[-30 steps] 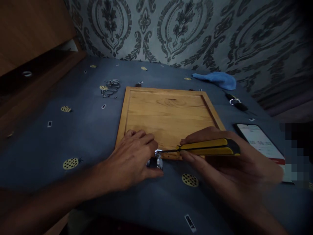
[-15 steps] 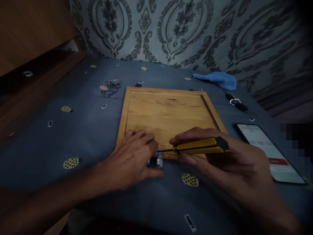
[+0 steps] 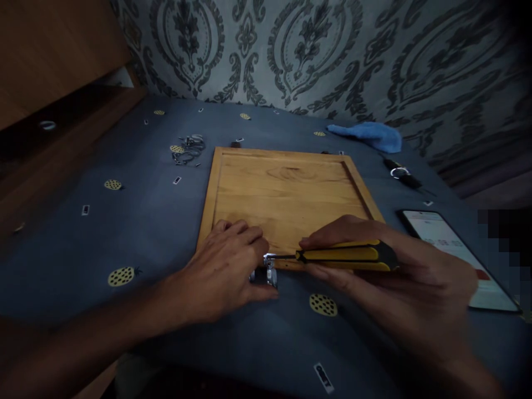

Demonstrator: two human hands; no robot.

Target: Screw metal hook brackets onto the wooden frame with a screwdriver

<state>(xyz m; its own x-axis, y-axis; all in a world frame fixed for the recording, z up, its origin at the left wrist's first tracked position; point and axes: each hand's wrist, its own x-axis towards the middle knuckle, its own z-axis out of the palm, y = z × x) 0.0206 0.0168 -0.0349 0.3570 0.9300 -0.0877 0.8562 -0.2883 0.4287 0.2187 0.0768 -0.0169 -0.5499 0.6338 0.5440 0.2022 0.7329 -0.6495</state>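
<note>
A wooden panel [image 3: 286, 194] with a raised rim lies flat on the blue patterned cloth [image 3: 137, 227]. At the middle of its near edge sits a small shiny metal fitting [image 3: 268, 271]. My left hand [image 3: 224, 271] is closed around that fitting, fingers pinched on it and resting on the panel's edge. My right hand [image 3: 394, 282] grips a yellow and black screwdriver [image 3: 344, 255] held level, its thin tip [image 3: 274, 257] touching the top of the fitting.
A lit phone [image 3: 453, 249] lies right of the panel. Keys [image 3: 401, 173] and a blue rag [image 3: 369, 136] lie farther back right. Loose metal hardware [image 3: 189, 148] sits at the back left. A wooden cabinet [image 3: 50, 66] rises on the left, a patterned wall behind.
My right hand has shifted slightly along the screwdriver handle and turned it; the tip stays on the fitting. My left hand has not moved.
</note>
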